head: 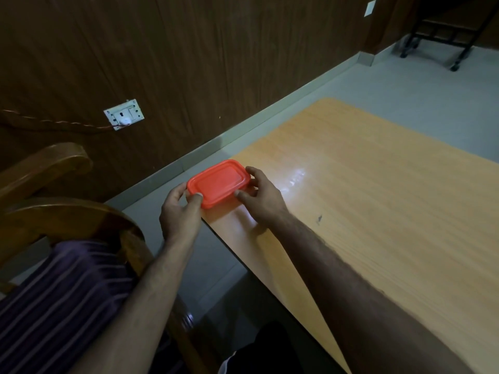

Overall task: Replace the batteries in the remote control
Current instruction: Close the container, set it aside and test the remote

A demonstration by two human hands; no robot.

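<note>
Head view, downward over table (378, 198)

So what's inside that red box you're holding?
Cannot tell. The red box has its opaque lid on, held by the left hand and right hand at the table corner; its contents are hidden.

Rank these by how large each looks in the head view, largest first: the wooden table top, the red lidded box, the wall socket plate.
1. Wooden table top, by far the largest.
2. Red lidded box, held at the table's corner by both hands.
3. Wall socket plate, smallest, though it sits farther from the camera, so its true size against the box is unsure.
</note>
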